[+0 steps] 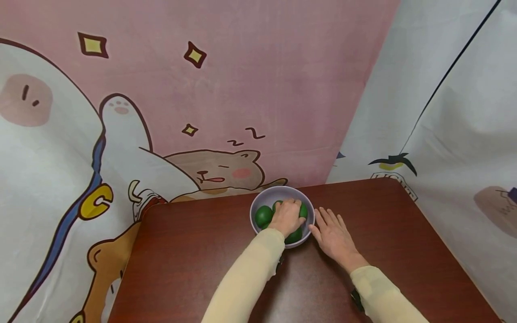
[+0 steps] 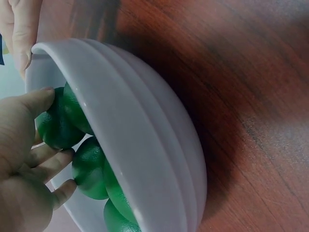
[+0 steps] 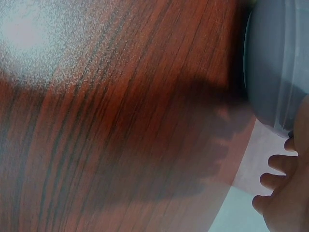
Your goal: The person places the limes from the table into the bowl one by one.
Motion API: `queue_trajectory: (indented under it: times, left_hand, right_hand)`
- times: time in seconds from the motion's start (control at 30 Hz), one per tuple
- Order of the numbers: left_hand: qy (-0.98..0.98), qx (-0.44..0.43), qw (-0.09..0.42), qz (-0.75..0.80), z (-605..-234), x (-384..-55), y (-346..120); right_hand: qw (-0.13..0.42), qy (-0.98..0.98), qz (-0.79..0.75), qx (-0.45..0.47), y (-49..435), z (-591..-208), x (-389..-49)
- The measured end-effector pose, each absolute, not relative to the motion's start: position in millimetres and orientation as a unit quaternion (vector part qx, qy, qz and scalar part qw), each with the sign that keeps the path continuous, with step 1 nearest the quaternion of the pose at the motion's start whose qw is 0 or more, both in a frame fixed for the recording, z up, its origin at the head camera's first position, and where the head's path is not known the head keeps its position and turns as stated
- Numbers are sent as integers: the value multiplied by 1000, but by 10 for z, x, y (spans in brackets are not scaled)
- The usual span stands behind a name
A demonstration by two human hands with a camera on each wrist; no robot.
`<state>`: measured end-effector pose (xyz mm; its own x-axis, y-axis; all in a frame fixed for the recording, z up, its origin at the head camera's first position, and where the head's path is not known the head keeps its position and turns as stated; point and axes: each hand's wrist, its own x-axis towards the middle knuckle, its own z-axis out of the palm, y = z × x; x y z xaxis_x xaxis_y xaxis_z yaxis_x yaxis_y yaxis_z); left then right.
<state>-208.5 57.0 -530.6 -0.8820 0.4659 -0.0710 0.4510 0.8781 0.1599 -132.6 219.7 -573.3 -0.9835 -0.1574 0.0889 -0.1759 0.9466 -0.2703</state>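
Note:
A pale purple-grey bowl (image 1: 258, 198) stands on the table and holds several dark green limes (image 1: 264, 216). My left hand (image 1: 287, 217) reaches down into the bowl from above. In the left wrist view its thumb and fingers curl about one lime (image 2: 58, 126), while other limes (image 2: 89, 169) lie against the fingertips and the bowl wall. The right hand (image 1: 333, 235) is at the bowl's right side, fingers extended and slightly spread. Its thumb side meets the rim in the left wrist view. The right wrist view shows the fingers (image 3: 275, 181) beside the bowl's outer wall.
The brown wooden table (image 1: 194, 251) runs to a back edge close behind the bowl. A printed cloth (image 1: 282, 89) with cartoon animals hangs behind and around the table. Shadows of the hand and bowl fall on the wood in the right wrist view.

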Motion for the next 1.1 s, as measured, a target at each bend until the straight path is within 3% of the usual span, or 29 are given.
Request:
queue_trajectory:
  times: [1.1]
  left_hand:
    - [958, 283, 36, 41, -5334, -2079, 447]
  right_hand:
    - [20, -986, 141, 81, 2194, -5722, -1322]
